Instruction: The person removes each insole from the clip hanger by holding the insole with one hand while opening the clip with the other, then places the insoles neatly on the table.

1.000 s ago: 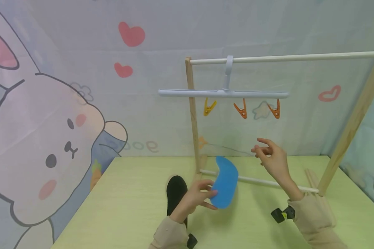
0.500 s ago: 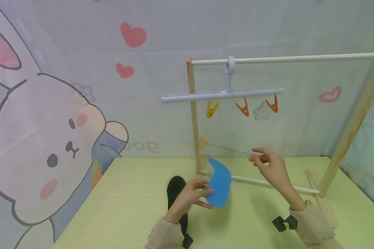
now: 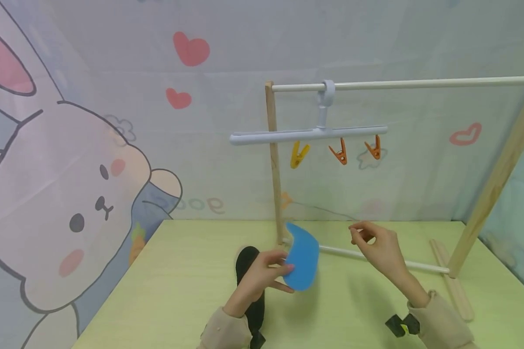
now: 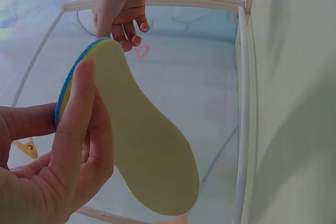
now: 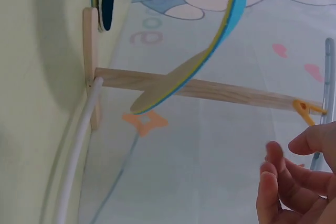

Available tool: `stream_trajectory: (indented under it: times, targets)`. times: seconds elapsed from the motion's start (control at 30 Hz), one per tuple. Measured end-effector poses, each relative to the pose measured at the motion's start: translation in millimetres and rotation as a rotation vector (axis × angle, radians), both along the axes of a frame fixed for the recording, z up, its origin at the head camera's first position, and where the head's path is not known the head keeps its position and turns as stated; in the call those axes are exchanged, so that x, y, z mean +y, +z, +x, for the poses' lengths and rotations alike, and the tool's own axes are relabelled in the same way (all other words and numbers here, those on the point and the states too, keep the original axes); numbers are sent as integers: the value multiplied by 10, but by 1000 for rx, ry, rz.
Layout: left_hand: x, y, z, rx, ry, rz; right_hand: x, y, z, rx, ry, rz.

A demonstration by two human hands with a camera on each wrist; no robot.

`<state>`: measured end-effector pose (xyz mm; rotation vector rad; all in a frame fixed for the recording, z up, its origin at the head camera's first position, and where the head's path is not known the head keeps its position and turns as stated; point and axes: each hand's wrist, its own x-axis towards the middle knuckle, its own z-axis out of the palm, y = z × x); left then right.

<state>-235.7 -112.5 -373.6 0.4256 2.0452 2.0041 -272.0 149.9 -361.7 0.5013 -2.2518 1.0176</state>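
In the head view my left hand (image 3: 266,271) pinches a blue insole (image 3: 303,259) near its lower end, raised over the table and slightly bent. The left wrist view shows the insole's pale underside (image 4: 142,124) with a blue and yellow edge, thumb and fingers on either side. To the right, my right hand (image 3: 377,247) is raised with fingers loosely bent, holding nothing. Above both hands, a pale hanger (image 3: 307,134) hooks over a white rail (image 3: 419,83). Below its bar are a yellow clip (image 3: 299,155) and two orange clips, one in the middle (image 3: 340,152) and one at right (image 3: 374,148).
A black insole (image 3: 249,266) lies on the pale green table (image 3: 179,291), partly behind my left forearm. The rack has wooden posts, left (image 3: 273,169) and right (image 3: 493,189), and a low white crossbar (image 3: 362,255). A printed cloth backdrop (image 3: 227,174) stands behind.
The hanger has turned and tilted on the rail, its clips shifting with it. My right hand has come down away from the clips. The left hand with the blue insole has shifted slightly left.
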Motion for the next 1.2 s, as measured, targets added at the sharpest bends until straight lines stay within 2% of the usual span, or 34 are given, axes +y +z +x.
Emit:
stream_trajectory:
  times: [0.2,0.57,0.9,1.2]
  targets:
    - [-34,26,21,4,2,28,-21,-74,50,18,0,19]
    - [-144,51,92,37,-2,9,-22,-133,140,17,17,18]
    - [-276,78,177,-15,2,-1,-24,-168,146,-3,0,17]
    - [-303,96,175,-18,11,-23,-12,-192,139,-7,3,17]
